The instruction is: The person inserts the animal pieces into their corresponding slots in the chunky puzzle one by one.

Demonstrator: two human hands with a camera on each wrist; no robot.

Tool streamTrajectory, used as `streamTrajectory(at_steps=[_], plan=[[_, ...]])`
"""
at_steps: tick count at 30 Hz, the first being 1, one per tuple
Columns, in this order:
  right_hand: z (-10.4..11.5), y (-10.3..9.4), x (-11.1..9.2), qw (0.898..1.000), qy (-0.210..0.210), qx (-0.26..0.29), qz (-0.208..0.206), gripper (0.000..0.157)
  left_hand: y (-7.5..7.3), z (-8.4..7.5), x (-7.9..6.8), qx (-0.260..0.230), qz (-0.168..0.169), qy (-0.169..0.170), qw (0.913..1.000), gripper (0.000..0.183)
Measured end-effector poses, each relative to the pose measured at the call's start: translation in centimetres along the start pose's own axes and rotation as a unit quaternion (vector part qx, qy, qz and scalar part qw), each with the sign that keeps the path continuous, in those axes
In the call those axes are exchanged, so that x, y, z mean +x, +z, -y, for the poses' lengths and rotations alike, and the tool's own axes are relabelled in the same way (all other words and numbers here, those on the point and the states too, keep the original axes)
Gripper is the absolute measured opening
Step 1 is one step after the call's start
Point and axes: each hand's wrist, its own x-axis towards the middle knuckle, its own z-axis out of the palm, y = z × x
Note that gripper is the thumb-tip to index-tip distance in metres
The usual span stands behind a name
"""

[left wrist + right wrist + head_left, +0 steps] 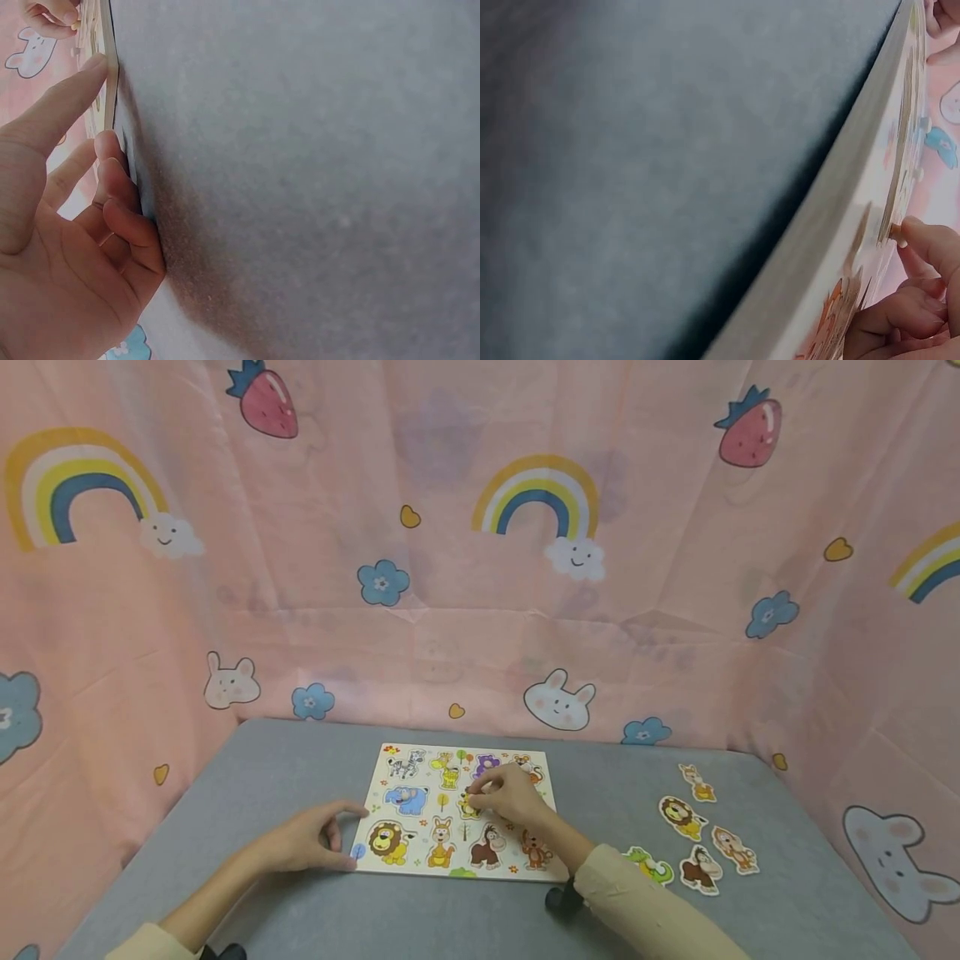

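Observation:
A white wooden puzzle board [401, 870] with cartoon animals lies on the grey table. My right hand [512, 793] is over its middle right, pinching a small knob [897, 234] in the right wrist view. The knob belongs to a yellowish animal puzzle piece [468, 808], partly hidden by the fingers; whether it is fully seated I cannot tell. At the board's left side, my left hand [303, 837] touches the edge with thumb and index finger. The left wrist view shows the thumb against the board's rim [110, 82] and the other fingers loosely bent.
Right of the board lie several loose animal pieces: a lion [681, 818], a kangaroo [699, 784], a monkey [736, 850], a brown horse-like or ape-like animal [701, 871] and a green crocodile [649, 865] near the right sleeve. A pink patterned curtain [450, 643] surrounds the table.

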Motion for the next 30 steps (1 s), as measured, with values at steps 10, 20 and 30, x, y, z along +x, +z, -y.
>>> streamTrajectory(at_steps=[10,20,30], plan=[[0.06,-0.02,0.20,1.000,0.007,0.004,0.001,0.003,-0.03,0.05,0.06,-0.001,-0.001,-0.005,1.0000,0.069],[0.16,0.07,0.41,1.000,0.000,-0.009,0.009,0.005,-0.03,-0.10,-0.02,0.000,0.000,-0.007,1.0000,0.068],[0.13,0.03,0.42,1.000,0.000,-0.007,0.010,0.006,-0.11,-0.12,0.00,-0.004,0.003,-0.004,1.0000,0.069]])
